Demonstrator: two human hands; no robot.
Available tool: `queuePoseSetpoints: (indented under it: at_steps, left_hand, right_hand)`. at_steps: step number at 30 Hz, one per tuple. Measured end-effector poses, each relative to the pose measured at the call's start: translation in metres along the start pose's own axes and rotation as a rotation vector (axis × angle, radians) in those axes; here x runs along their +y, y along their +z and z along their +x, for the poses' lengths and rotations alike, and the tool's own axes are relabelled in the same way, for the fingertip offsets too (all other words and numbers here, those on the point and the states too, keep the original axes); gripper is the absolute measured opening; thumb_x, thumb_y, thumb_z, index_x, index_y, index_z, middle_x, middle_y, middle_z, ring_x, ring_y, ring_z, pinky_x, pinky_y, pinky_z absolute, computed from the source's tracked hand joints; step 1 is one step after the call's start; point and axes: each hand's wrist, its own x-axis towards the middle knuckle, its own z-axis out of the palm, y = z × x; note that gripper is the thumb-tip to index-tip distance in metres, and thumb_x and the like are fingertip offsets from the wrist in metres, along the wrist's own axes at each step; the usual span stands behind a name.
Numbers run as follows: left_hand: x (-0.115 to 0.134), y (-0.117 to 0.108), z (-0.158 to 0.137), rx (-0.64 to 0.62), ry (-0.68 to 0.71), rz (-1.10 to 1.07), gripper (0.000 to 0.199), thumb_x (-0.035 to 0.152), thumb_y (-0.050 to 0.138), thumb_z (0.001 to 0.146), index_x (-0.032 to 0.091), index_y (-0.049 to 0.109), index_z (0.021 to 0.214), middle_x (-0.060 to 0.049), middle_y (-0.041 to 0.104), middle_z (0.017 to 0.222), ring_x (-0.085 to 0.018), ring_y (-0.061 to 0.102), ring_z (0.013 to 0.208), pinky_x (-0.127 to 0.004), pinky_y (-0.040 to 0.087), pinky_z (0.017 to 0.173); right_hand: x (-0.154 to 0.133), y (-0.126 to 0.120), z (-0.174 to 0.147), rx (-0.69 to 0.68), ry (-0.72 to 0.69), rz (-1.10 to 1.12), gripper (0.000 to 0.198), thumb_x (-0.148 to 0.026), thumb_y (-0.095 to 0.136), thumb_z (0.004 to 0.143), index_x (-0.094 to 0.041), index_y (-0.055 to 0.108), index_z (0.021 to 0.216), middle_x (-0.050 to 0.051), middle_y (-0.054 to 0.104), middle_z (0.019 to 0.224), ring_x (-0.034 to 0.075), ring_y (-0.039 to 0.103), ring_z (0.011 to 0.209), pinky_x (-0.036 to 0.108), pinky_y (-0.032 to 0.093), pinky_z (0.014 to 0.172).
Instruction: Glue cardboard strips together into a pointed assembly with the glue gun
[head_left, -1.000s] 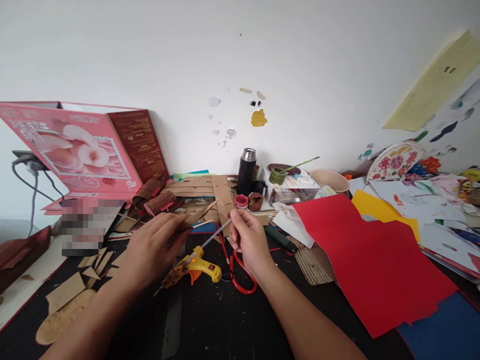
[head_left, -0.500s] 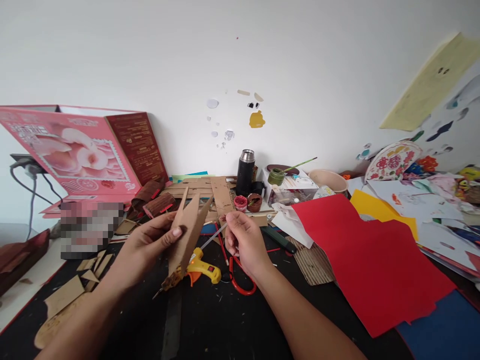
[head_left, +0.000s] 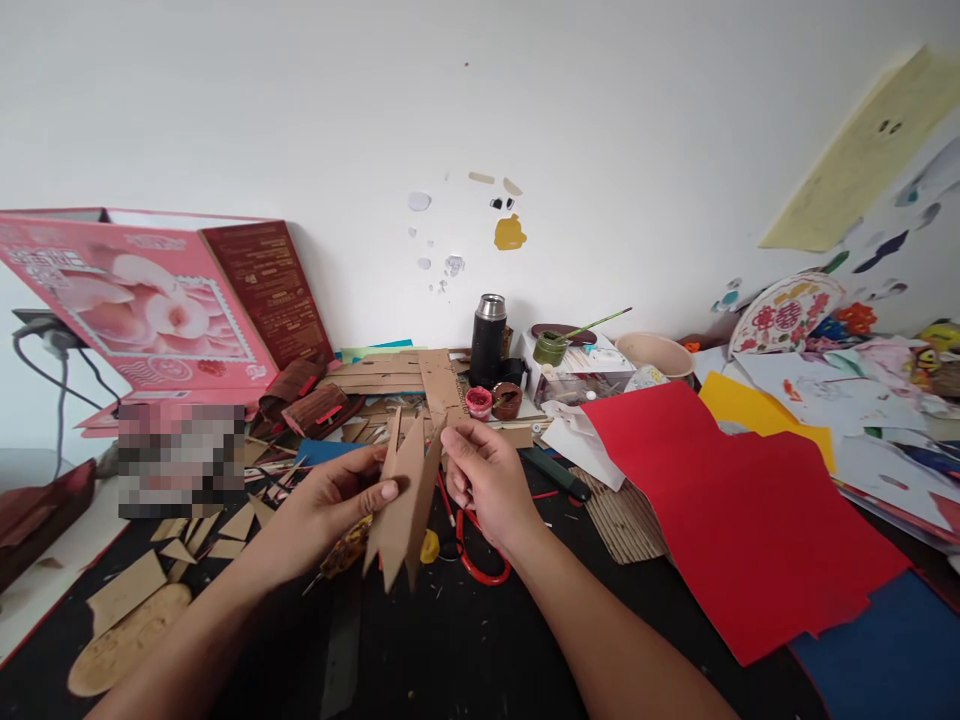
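My left hand [head_left: 341, 500] grips a folded piece of brown cardboard [head_left: 405, 490] with pointed ends, thumb on its near face. My right hand [head_left: 484, 475] is closed in a pinch at the upper right point of the cardboard. What lies between its fingertips, if anything, is hidden. Behind and below the cardboard, the yellow glue gun [head_left: 430, 546] is mostly covered. Red-handled scissors [head_left: 484, 570] lie on the black tabletop under my right hand, and a dark green utility knife [head_left: 559, 475] lies to its right.
Cardboard scraps [head_left: 180, 550] lie at left, before a pink box [head_left: 172, 310]. A black flask [head_left: 489, 345] and paint pots [head_left: 506, 400] stand at the back near the wall. Red paper [head_left: 735, 500] covers the right side. A bowl [head_left: 656, 355] sits behind it.
My left hand has shifted right with the cardboard, bringing it up to my right hand and over the glue gun. My right hand has hardly moved and stays pinched.
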Motion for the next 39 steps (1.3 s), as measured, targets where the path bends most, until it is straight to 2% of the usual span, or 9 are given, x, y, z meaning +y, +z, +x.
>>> queuePoseSetpoints:
  at_steps: [3, 8, 15, 21, 23, 27, 31, 36, 39]
  left_hand:
    - [0.0018, 0.0004, 0.0004, 0.028, 0.038, -0.024, 0.039, 0.047, 0.088, 0.087, 0.025, 0.084, 0.119, -0.011, 0.084, 0.118, -0.028, 0.077, 0.104, -0.04, 0.059, 0.1]
    - [0.0035, -0.0025, -0.0002, 0.036, 0.042, -0.009, 0.035, 0.047, 0.087, 0.088, 0.023, 0.084, 0.113, -0.011, 0.083, 0.112, -0.028, 0.075, 0.1, -0.04, 0.058, 0.098]
    - [0.0039, -0.0069, -0.0026, -0.102, 0.016, 0.039, 0.033, 0.051, 0.084, 0.09, 0.02, 0.083, 0.1, -0.008, 0.078, 0.094, -0.025, 0.07, 0.091, -0.037, 0.055, 0.088]
    - [-0.0014, -0.0057, -0.0034, 0.014, 0.06, 0.021, 0.035, 0.053, 0.087, 0.085, 0.02, 0.076, 0.086, -0.004, 0.069, 0.083, -0.022, 0.061, 0.081, -0.033, 0.051, 0.079]
    - [-0.0012, -0.0045, -0.0037, 0.016, 0.056, 0.023, 0.035, 0.051, 0.089, 0.084, 0.02, 0.073, 0.083, -0.003, 0.066, 0.082, -0.02, 0.059, 0.079, -0.031, 0.05, 0.076]
    - [0.0019, -0.0019, -0.0048, -0.032, 0.008, -0.049, 0.035, 0.05, 0.09, 0.084, 0.019, 0.076, 0.086, -0.005, 0.071, 0.085, -0.021, 0.065, 0.083, -0.032, 0.052, 0.08]
    - [0.0035, -0.0004, -0.0049, -0.012, -0.011, -0.146, 0.036, 0.051, 0.092, 0.081, 0.019, 0.08, 0.091, -0.005, 0.075, 0.087, -0.021, 0.067, 0.083, -0.031, 0.053, 0.078]
    - [0.0054, 0.0, -0.0029, -0.034, -0.004, -0.146, 0.035, 0.051, 0.094, 0.078, 0.019, 0.081, 0.087, -0.004, 0.073, 0.079, -0.019, 0.066, 0.075, -0.031, 0.053, 0.075]
    - [0.0064, -0.0007, -0.0027, -0.037, -0.02, -0.14, 0.038, 0.053, 0.094, 0.077, 0.019, 0.083, 0.09, -0.005, 0.075, 0.081, -0.02, 0.067, 0.075, -0.032, 0.054, 0.075]
  right_hand:
    - [0.0012, 0.0002, -0.0004, -0.001, 0.018, 0.0, 0.046, -0.061, 0.089, 0.08, -0.021, 0.066, 0.086, -0.011, 0.049, 0.048, 0.006, 0.034, 0.037, 0.019, 0.024, 0.036]
    - [0.0025, 0.0005, -0.0006, -0.009, 0.042, -0.003, 0.047, -0.062, 0.089, 0.079, -0.021, 0.067, 0.085, -0.011, 0.05, 0.048, 0.007, 0.035, 0.036, 0.019, 0.024, 0.036]
    - [0.0031, 0.0008, -0.0016, -0.017, 0.063, 0.038, 0.05, -0.064, 0.091, 0.077, -0.02, 0.069, 0.085, -0.012, 0.047, 0.048, 0.006, 0.031, 0.037, 0.019, 0.025, 0.036]
    - [0.0016, 0.004, -0.0032, -0.028, 0.078, 0.067, 0.049, -0.062, 0.094, 0.075, -0.021, 0.068, 0.081, -0.013, 0.042, 0.046, 0.006, 0.028, 0.038, 0.019, 0.023, 0.036]
    - [0.0013, 0.0054, -0.0043, -0.037, 0.086, 0.059, 0.05, -0.064, 0.094, 0.074, -0.021, 0.068, 0.081, -0.012, 0.042, 0.046, 0.006, 0.028, 0.038, 0.019, 0.022, 0.036]
    - [0.0008, 0.0076, -0.0072, -0.048, 0.123, 0.051, 0.052, -0.066, 0.094, 0.073, -0.021, 0.07, 0.082, -0.012, 0.044, 0.046, 0.006, 0.031, 0.038, 0.019, 0.022, 0.036]
    - [0.0016, 0.0083, -0.009, -0.058, 0.155, 0.076, 0.054, -0.068, 0.093, 0.073, -0.02, 0.072, 0.085, -0.011, 0.047, 0.046, 0.006, 0.032, 0.037, 0.019, 0.021, 0.036]
    - [0.0032, 0.0087, -0.0093, -0.067, 0.146, 0.112, 0.051, -0.065, 0.095, 0.073, -0.019, 0.074, 0.086, -0.011, 0.046, 0.046, 0.005, 0.03, 0.038, 0.018, 0.023, 0.036]
    - [0.0026, 0.009, -0.0093, -0.066, 0.15, 0.118, 0.051, -0.065, 0.094, 0.074, -0.019, 0.074, 0.086, -0.011, 0.047, 0.047, 0.005, 0.03, 0.038, 0.018, 0.023, 0.037]
